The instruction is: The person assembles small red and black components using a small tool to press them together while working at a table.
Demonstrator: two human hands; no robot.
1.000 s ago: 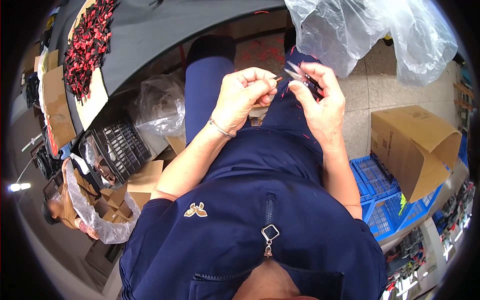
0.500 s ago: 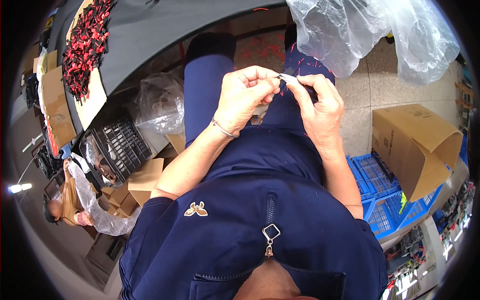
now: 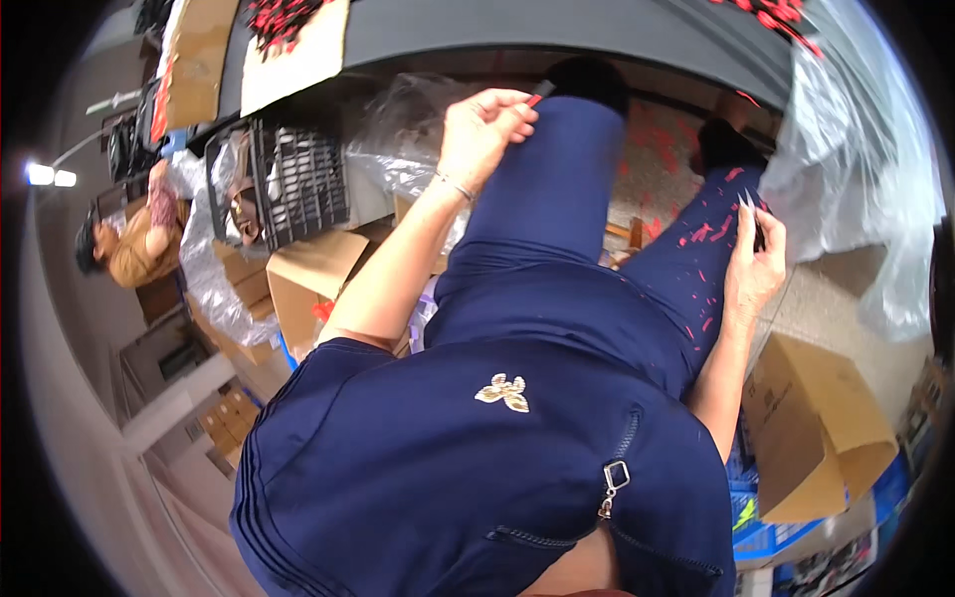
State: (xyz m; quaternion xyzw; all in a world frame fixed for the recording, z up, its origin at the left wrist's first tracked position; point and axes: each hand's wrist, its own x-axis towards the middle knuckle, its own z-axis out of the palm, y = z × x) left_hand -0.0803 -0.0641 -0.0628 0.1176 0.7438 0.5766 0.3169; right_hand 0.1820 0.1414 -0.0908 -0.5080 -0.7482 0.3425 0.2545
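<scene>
Between the thumb and fingers of my left hand [image 3: 477, 139] is a small black strip with a red end [image 3: 540, 95]. This hand is raised over my left thigh, close to the table edge. My right hand [image 3: 753, 274] is beside my right thigh, its fingers closed around small thread snips. Two pointed metal blades [image 3: 746, 202] stick up past the fingertips, slightly apart from each other; the handle is mostly hidden in the hand. The hands are well apart. Red scraps [image 3: 704, 232] lie scattered over my right trouser leg.
Ahead runs a dark grey table [image 3: 438, 35], bearing a pile of black-and-red pieces [image 3: 284, 22] and another red pile [image 3: 771, 15]. Clear plastic [image 3: 856, 169] hangs at right above a cardboard box [image 3: 811, 428]. At left are a black crate [image 3: 303, 184], an open carton [image 3: 313, 269] and another person [image 3: 149, 239].
My hands were together before and are now apart: the left went to the left and up, the right moved outward with the snips. The view has turned, bringing the table lower in the picture.
</scene>
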